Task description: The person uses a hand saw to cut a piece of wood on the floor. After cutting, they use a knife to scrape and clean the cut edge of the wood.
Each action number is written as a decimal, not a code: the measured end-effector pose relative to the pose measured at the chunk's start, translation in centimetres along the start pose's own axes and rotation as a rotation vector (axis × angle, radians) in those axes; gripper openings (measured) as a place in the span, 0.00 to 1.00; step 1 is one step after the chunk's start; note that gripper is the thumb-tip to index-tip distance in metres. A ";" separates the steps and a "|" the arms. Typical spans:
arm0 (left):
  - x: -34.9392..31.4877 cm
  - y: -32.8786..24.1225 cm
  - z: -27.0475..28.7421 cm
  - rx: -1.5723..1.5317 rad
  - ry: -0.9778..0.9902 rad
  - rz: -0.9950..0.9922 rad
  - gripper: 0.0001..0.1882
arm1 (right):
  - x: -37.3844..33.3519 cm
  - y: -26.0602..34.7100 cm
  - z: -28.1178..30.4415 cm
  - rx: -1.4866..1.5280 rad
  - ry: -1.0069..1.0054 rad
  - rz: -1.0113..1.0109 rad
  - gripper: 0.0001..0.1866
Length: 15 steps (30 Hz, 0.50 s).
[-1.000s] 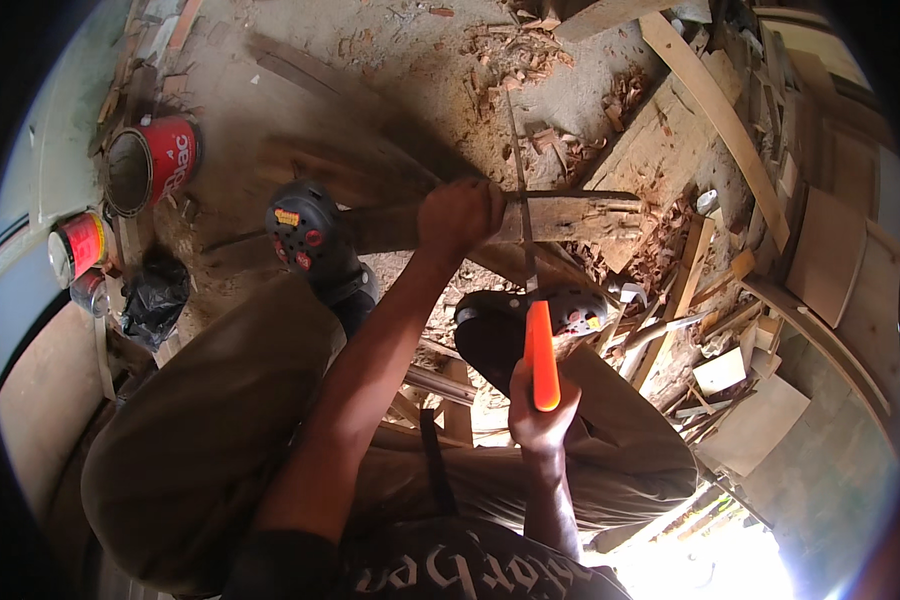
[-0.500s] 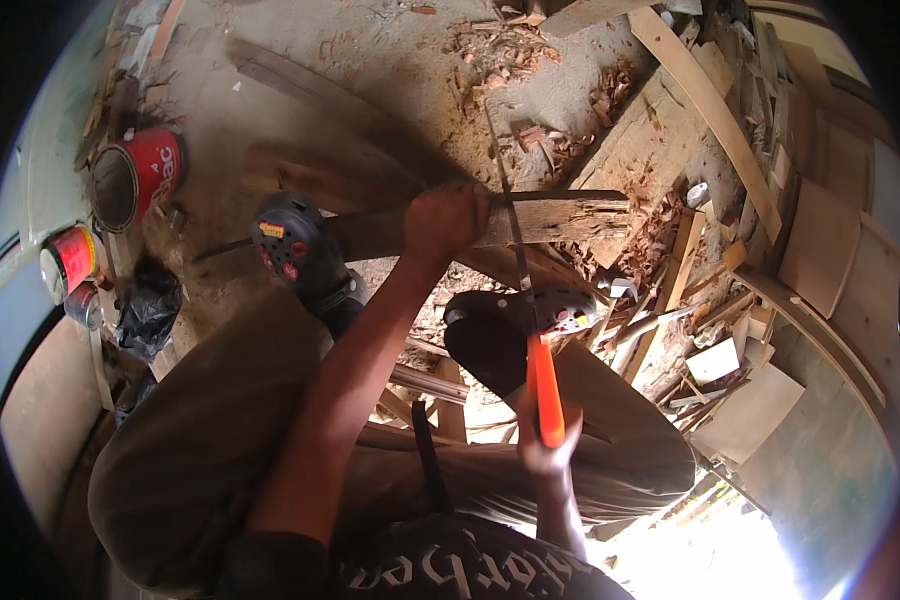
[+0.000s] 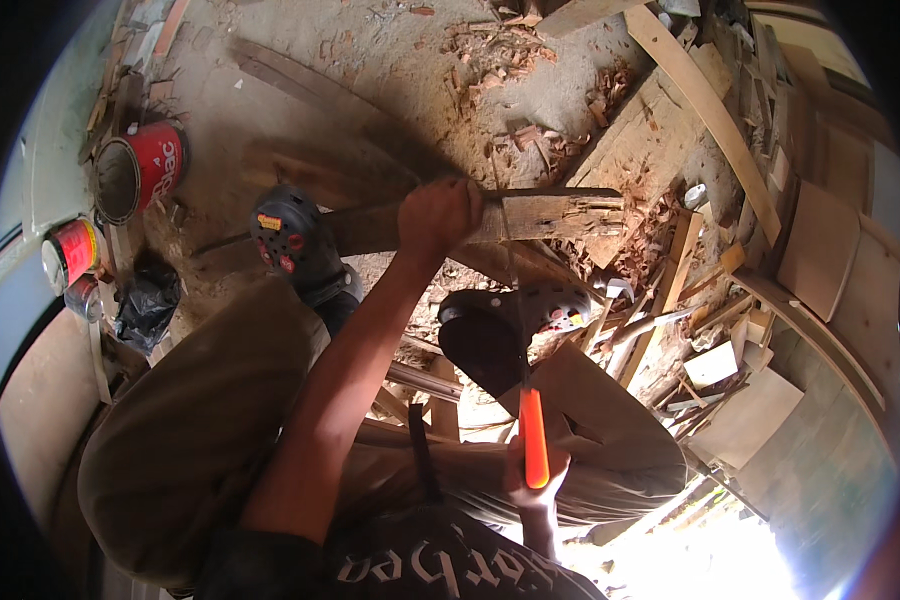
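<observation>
A weathered wooden plank lies across the middle, its right end rough and splintered. My left hand is closed round the plank, pressing down beside the saw. In my right hand, low and near my lap, is the orange handle of a hand saw. Its thin blade runs away from me and crosses the plank just right of my left hand; the depth of any cut cannot be made out. My left shoe rests against the plank's left part, and my right shoe is below its right part.
A red can, a smaller can and a black plastic bag stand at the left. Wood shavings litter the floor beyond the plank. Offcuts and a long board crowd the right side, with thin panels leaning there.
My right hand has drawn the saw back toward my body, and its handle now sits lower. My left hand stays on the plank, shifted only slightly left.
</observation>
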<state>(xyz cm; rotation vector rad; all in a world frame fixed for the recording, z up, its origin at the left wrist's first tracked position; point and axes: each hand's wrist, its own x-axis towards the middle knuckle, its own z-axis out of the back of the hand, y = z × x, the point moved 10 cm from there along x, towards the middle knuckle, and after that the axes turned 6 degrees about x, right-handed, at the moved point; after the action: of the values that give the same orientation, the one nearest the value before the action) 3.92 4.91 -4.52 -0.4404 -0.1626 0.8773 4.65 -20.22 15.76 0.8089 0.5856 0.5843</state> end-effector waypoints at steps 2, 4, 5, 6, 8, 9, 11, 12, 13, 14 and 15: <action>-0.7 -0.6 0.4 -0.042 0.013 0.018 0.18 | 0.1 -4.4 -1.6 0.213 -0.015 -0.171 0.03; 0.9 -0.5 0.5 -0.072 -0.022 -0.031 0.18 | 7.0 -5.4 -5.8 0.283 -0.091 -0.297 0.06; 0.5 -0.3 0.0 -0.093 -0.039 -0.049 0.18 | 8.4 -4.6 -6.9 0.253 -0.032 -0.294 0.06; -0.1 -0.1 -0.3 -0.119 -0.055 -0.060 0.19 | 7.5 -4.9 -6.6 0.248 -0.041 -0.284 0.05; -0.8 0.2 0.1 -0.063 0.014 0.005 0.19 | 3.0 -5.1 -3.7 0.206 0.013 -0.260 0.04; 0.4 0.3 0.0 -0.042 0.027 0.030 0.19 | 0.5 -4.7 -2.0 0.175 0.047 -0.223 0.04; 0.4 0.2 -0.4 -0.005 0.050 0.052 0.20 | -0.7 -3.1 -0.3 0.106 0.033 -0.238 0.03; -0.2 0.1 -0.4 0.006 0.072 0.047 0.20 | -1.3 -2.8 -0.2 0.097 -0.021 -0.282 0.04; -0.7 0.2 -0.5 0.010 0.100 0.067 0.20 | -0.6 -3.0 -0.4 0.092 -0.061 -0.298 0.04; -0.6 -0.2 -0.5 0.008 0.124 0.058 0.20 | 1.8 -4.8 -3.5 0.031 0.106 -0.338 0.05; 0.7 -0.6 -0.9 0.007 0.136 0.035 0.20 | 5.1 -5.9 -5.3 0.272 -0.125 -0.341 0.05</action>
<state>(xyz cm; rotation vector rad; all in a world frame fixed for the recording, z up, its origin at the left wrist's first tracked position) 5.12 4.84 -5.12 -0.4958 -0.0266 0.8790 6.09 -17.44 6.87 0.9669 0.6789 0.1412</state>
